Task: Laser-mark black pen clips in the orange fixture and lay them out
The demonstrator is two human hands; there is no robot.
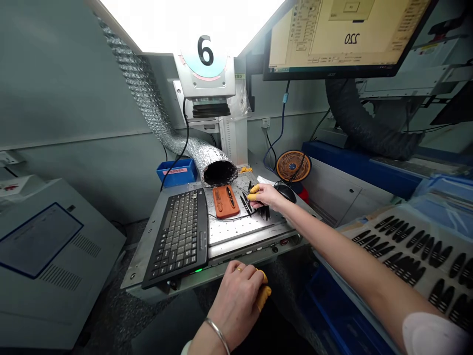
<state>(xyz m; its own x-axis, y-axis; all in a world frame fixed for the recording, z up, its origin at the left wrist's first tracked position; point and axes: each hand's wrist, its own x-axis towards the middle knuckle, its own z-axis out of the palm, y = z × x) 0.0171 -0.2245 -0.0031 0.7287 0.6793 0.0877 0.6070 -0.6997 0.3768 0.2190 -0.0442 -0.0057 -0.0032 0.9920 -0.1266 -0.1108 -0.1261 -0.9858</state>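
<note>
- Right hand (261,195) bent over black pieces (246,205), right of block (225,203); cannot tell if grasping.
- Left hand (240,298) curled, nearer than block; contents hidden.
- Best pinch one piece lightly.

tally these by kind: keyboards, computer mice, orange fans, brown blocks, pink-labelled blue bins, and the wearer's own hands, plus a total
Keyboard: 1
Computer mouse: 1
Orange fan: 1
Brown block: 1
Pink-labelled blue bin: 1
Hands, left hand and right hand: 2
Total: 7
</note>
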